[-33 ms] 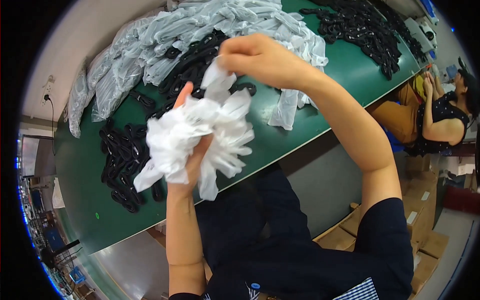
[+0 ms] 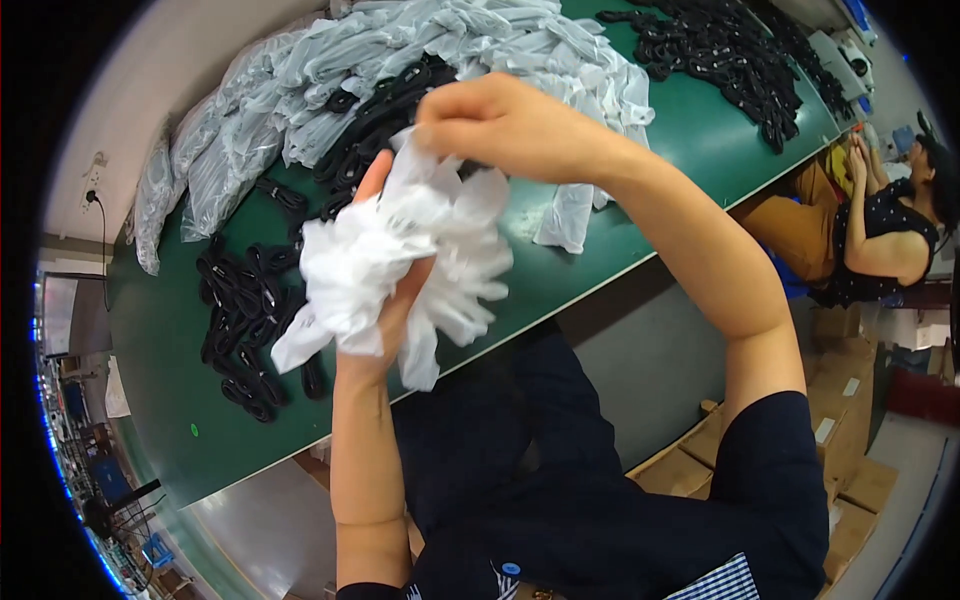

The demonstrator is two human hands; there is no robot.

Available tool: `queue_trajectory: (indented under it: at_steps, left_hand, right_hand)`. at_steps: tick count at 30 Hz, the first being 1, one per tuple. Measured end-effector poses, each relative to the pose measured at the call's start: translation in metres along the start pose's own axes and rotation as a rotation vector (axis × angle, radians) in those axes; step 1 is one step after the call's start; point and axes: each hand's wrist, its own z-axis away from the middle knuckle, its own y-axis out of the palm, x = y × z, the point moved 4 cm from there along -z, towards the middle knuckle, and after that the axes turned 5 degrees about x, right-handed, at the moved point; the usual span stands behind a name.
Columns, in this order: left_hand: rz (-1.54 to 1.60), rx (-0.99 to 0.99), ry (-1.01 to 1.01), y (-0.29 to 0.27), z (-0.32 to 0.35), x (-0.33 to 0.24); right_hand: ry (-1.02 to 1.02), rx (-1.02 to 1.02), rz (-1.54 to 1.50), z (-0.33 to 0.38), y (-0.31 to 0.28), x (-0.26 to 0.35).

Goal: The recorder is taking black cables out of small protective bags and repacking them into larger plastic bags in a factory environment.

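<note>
My left hand (image 2: 400, 300) is raised over the green table (image 2: 190, 400) and grips a thick bunch of empty white plastic bags (image 2: 365, 250). The bags fan out around my fingers and hang down over my wrist. My right hand (image 2: 500, 125) reaches in from the right and pinches the top of the bunch with closed fingers. Below the bunch, loose black curved parts (image 2: 240, 310) lie spread on the table. One flat white bag (image 2: 565, 215) lies on the table under my right forearm.
A heap of bagged parts in clear-white sleeves (image 2: 400, 40) runs along the table's far side. More black parts (image 2: 720, 50) are piled at the far right. Another person (image 2: 880, 230) sits at the right end. Cardboard boxes (image 2: 850, 440) stand on the floor at right.
</note>
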Motion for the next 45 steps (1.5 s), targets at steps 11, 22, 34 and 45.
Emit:
queue_trajectory:
  at_steps: [11, 22, 34, 45]
  left_hand:
    - [0.348, -0.353, -0.187, -0.036, 0.035, 0.036]
    - [0.209, -0.205, -0.281, -0.011, 0.047, 0.035]
    - [0.266, -0.210, -0.340, -0.016, 0.065, 0.054]
    - [0.223, -0.226, -0.251, -0.008, 0.051, 0.044]
  right_hand:
    - [-0.088, 0.014, 0.999, 0.119, 0.020, -0.085]
    - [-0.089, -0.525, 0.593, 0.056, 0.017, -0.066]
    - [-0.105, -0.353, 0.795, 0.090, 0.031, -0.122]
    - [-0.293, -0.815, 0.141, -0.028, -0.012, -0.048]
